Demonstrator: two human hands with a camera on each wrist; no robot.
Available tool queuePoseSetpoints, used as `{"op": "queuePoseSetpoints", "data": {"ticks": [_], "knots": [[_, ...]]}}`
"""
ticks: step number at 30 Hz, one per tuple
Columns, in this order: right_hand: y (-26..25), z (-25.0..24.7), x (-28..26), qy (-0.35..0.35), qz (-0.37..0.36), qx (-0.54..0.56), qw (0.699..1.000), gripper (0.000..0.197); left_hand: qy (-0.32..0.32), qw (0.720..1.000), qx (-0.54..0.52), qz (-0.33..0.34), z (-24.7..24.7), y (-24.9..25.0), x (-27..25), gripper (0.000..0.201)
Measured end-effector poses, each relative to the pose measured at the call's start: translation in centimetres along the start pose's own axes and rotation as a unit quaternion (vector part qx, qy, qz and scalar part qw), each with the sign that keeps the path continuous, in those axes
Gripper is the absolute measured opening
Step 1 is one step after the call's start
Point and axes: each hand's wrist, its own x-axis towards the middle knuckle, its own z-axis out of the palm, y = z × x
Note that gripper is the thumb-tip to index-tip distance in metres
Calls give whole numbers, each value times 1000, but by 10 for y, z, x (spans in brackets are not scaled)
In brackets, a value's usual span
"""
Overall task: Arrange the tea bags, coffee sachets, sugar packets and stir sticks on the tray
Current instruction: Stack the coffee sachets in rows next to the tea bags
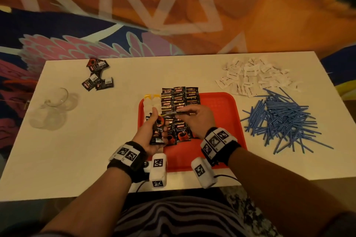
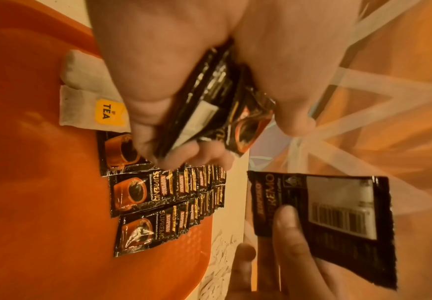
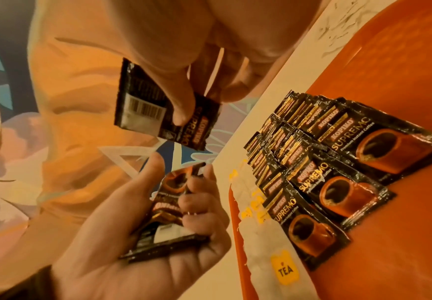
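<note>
Black coffee sachets [image 1: 179, 100] overlapped in three rows, centre frame, on red tray [image 1: 221, 106] | white tea bags [image 1: 154, 102] along tray's left edge | left hand [image 1: 152, 131] palm-up, curled round a sachet stack [image 1: 159, 131] | right hand [image 1: 194, 119] pinching one sachet [image 1: 179, 113] above the rows

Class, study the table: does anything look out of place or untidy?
Yes. A glass lies tipped on its side at the table's left. The blue stir sticks sprawl in a tangled heap on the right, and a few coffee sachets lie scattered, far from the neat rows on the red tray.
</note>
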Motion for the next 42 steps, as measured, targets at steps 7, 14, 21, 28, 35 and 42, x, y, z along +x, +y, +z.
{"op": "queuePoseSetpoints", "data": {"ticks": [7, 14, 21, 28, 35, 42], "knots": [[8, -2, -6, -53, -84, -76, 992, 40, 33, 998, 21, 39, 11, 5, -5, 23], [-1, -8, -12, -89, 94, 18, 991, 19, 82, 988, 49, 120, 9, 5, -1, 26], [6, -5, -10, -171, 21, -162, 972, 27, 45, 990, 35, 130, 16, 1, -2, 39], [13, -1, -13, -173, 67, -131, 974, 18, 75, 990, 62, 104, 12, -6, 7, 20], [25, -1, -15, -201, 50, -157, 966, 12, 130, 982, 89, 107, -2, -22, 17, 25], [67, -14, 4, -148, 129, -256, 946, 23, 118, 991, -12, 67, -23, -21, 21, 21]]}}
